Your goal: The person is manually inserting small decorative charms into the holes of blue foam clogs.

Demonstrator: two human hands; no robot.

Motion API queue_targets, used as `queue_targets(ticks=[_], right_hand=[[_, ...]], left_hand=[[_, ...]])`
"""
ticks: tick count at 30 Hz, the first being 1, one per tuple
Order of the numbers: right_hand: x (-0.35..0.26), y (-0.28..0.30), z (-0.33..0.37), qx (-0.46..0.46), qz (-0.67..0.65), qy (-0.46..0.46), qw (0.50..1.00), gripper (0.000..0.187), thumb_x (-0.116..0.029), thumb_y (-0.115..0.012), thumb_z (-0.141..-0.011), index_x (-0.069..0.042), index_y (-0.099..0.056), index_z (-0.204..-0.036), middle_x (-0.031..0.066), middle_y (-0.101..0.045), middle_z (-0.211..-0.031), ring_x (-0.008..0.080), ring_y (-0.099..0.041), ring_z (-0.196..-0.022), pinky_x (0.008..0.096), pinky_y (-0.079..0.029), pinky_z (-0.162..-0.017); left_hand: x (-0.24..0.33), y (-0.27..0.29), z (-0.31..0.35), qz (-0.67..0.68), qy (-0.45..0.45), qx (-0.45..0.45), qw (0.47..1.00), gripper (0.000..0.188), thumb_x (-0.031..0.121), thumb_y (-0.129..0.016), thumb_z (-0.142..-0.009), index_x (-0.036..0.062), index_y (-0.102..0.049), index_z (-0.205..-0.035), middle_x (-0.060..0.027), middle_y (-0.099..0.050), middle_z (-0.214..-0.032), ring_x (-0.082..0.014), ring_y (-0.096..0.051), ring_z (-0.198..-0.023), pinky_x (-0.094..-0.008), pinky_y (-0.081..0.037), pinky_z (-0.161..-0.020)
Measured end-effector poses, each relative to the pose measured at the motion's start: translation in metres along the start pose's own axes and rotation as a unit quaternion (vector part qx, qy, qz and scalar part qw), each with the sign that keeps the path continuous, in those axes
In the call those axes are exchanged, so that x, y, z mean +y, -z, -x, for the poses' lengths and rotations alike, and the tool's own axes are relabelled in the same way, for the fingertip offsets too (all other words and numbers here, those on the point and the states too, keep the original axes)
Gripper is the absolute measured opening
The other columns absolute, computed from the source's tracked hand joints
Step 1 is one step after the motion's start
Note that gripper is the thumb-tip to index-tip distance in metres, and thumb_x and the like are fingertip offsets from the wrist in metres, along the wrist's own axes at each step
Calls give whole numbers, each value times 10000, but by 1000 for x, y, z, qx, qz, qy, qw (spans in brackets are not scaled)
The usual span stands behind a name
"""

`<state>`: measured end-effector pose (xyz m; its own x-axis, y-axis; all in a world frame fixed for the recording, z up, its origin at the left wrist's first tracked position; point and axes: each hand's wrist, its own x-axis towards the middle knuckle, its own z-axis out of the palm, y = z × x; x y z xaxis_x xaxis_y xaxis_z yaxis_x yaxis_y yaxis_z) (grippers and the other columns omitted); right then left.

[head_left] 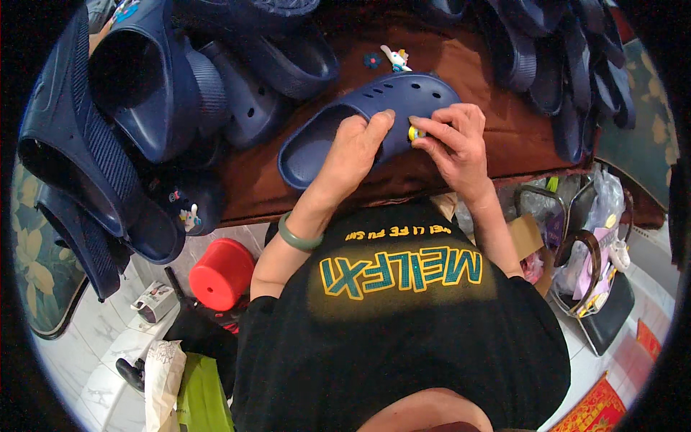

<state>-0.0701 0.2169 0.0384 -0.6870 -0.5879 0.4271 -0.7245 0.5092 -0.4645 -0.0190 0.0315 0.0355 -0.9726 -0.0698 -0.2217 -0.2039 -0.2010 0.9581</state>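
A navy blue clog (421,97) with holes in its upper lies on the brown-covered table in front of me. My left hand (351,153) grips its upper, fingers tucked inside the opening and thumb on top. Between the thumb and fingertips of my right hand (461,147) is a small yellow shoe charm (413,133), close to the side of the clog's upper. Just beyond the toe lie a white cartoon-figure charm (395,59) and a dark blue flower charm (371,60).
Navy clogs (137,93) are heaped on the left, one clog (205,205) bearing charms. More clogs (547,65) pile up at the far right. A red stool (222,273) stands below the left side; bags and a black-framed chair (608,317) are below right.
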Motion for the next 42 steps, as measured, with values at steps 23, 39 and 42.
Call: queue_targets(ticks=[23,39,42], right_hand=[[-2,-2,11,36,-45,15,998,260,-164,-781,-680,-201,-735,-934,-16,-549,-879,227,-503,-946,435,-340,-909],[2,3,5,-20,-125,-57,990,222,-155,-763,-743,-111,-709,-954,46,-533,-1031,260,-454,-1062,392,-335,-963],[1,-9,10,41,-99,-89,990,247,-108,-788,-708,-101,-691,-935,57,-528,-1018,268,-460,-1063,384,-349,-955]], left_hand=[[0,-3,9,-38,44,-15,998,364,267,-494,-936,34,-540,-660,42,-465,-641,-43,-409,-629,-267,-323,-548],[1,-2,11,13,29,-19,999,338,266,-482,-960,38,-577,-730,72,-448,-651,-33,-387,-607,-260,-293,-525],[0,-1,6,-18,27,-13,999,352,259,-479,-956,8,-595,-737,55,-464,-654,-48,-401,-609,-279,-317,-538]])
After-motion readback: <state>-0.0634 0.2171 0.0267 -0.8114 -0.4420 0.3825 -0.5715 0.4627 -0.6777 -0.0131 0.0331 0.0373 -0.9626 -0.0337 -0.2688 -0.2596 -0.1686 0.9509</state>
